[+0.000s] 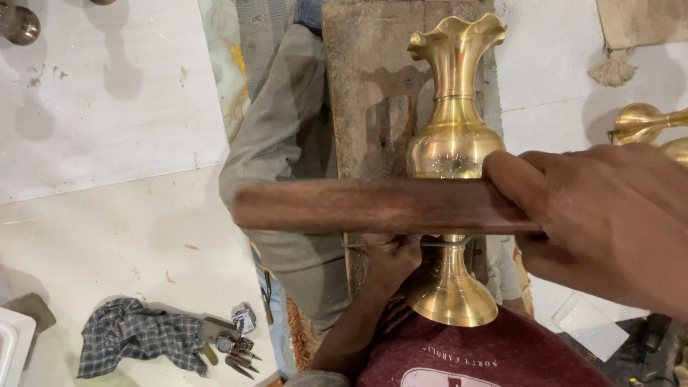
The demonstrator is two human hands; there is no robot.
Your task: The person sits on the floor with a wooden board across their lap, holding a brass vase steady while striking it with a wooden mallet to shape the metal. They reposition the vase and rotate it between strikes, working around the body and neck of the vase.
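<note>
A brass vase (455, 136) with a fluted rim lies along a worn wooden board (365, 86), its round foot (453, 301) towards my body. My right hand (602, 222) grips one end of a flat dark wooden bat (373, 206), which is held level across the vase's lower belly. Below the bat, my left hand (390, 261) is closed around a thin metal tool (441, 244) whose tip rests at the vase's narrow stem. The bat hides part of the left hand's fingers and the tool.
A checked cloth (136, 337) and several small metal tools (236, 344) lie on the floor at lower left. More brass pieces (645, 122) sit at the right edge, a tassel (613, 68) at upper right. A round metal object (18, 25) is at top left.
</note>
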